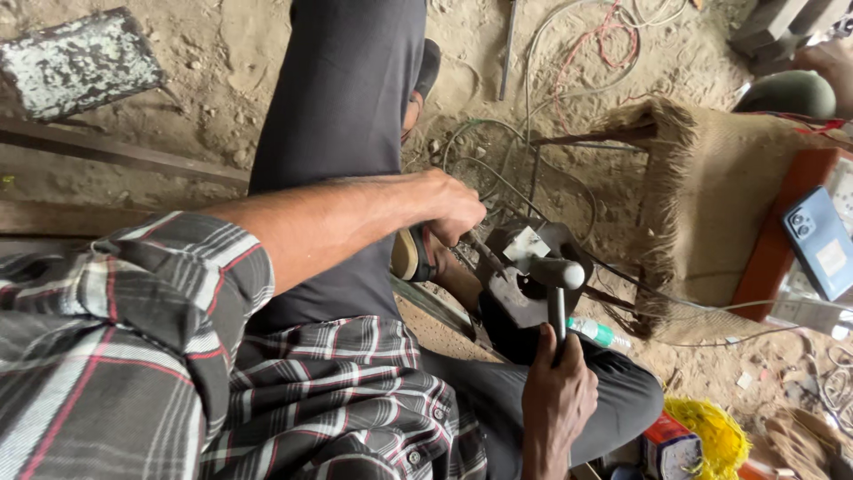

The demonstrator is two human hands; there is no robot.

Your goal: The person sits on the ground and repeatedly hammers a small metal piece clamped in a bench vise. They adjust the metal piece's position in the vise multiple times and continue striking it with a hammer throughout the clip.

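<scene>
The person sits on the sandy ground [222, 53] with a dark metal block [524, 293] resting on a foot near the lap. The right hand [558, 391] is wrapped tight around the handle of a hammer [558, 289], whose head sits just above the block. The left hand [449, 206] is closed around a thin metal rod [484, 252], its tip touching the block. A blue phone [819, 240] lies on a red board [771, 253] at the right edge, well apart. Loose wires [577, 53] lie on the ground beyond.
</scene>
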